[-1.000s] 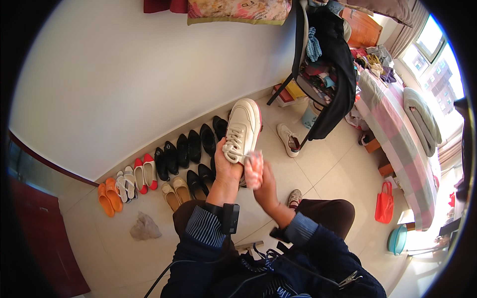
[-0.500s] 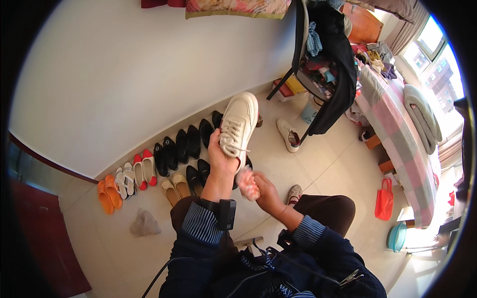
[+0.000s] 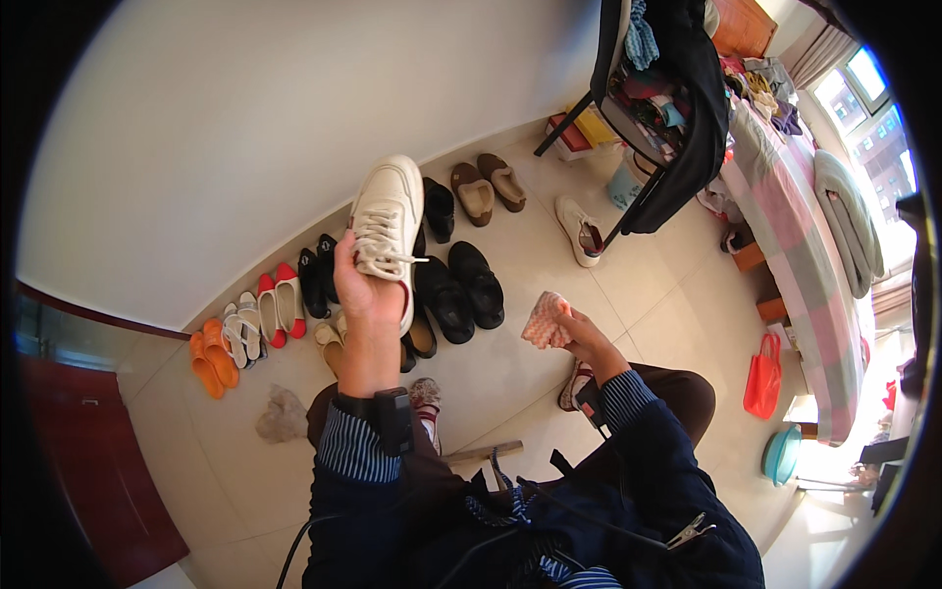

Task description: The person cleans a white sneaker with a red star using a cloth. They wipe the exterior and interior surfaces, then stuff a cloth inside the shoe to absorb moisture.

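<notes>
A cream lace-up sneaker (image 3: pixel 390 211) is held up in my left hand (image 3: pixel 371 294), toe pointing away from me. The hand grips it near the heel, thumb along its left side, and one lace end hangs out to the right. In my right hand (image 3: pixel 581 339) a folded pink-and-white checked cloth (image 3: pixel 546 320) is pinched, well apart from the shoe. Another cream sneaker (image 3: pixel 580 230) of similar look stands on the floor beyond the cloth, beside a chair leg.
Along the wall runs a row of footwear: orange slippers (image 3: pixel 213 358), red-and-white flats (image 3: pixel 282 302), black shoes (image 3: pixel 459 293) and brown slippers (image 3: pixel 488 187). A draped chair (image 3: pixel 677 108) stands far right, near a bed (image 3: pixel 785 226). A grey crumpled thing (image 3: pixel 283 414) lies left on the tiles.
My left hand has carried the sneaker leftward. My right hand has drawn the cloth away from the shoe, to the right. More of the shoe row shows now.
</notes>
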The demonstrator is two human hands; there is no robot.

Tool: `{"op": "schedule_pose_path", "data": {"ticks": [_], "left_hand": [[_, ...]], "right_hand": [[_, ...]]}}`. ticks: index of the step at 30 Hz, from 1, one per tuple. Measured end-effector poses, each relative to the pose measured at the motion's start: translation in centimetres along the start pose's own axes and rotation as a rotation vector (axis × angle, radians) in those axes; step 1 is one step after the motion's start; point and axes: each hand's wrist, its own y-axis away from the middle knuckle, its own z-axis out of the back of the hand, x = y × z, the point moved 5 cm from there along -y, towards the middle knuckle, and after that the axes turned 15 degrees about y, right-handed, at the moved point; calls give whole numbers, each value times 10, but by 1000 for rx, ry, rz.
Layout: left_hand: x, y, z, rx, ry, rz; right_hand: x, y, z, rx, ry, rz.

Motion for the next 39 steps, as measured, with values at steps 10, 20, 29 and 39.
{"op": "schedule_pose_path", "data": {"ticks": [10, 20, 29, 39], "left_hand": [[-8, -22, 19, -87, -126, 25], [-28, -28, 27, -138, -174, -60], [-40, -29, 26, -165, -54, -75], [-32, -27, 24, -151, -55, -42]], "right_hand": [[-30, -67, 17, -85, 177, -54], [-75, -176, -29, -184, 339, -179], [-102, -220, -23, -402, 985, -5], [-79, -219, -36, -313, 889, -243]]}}
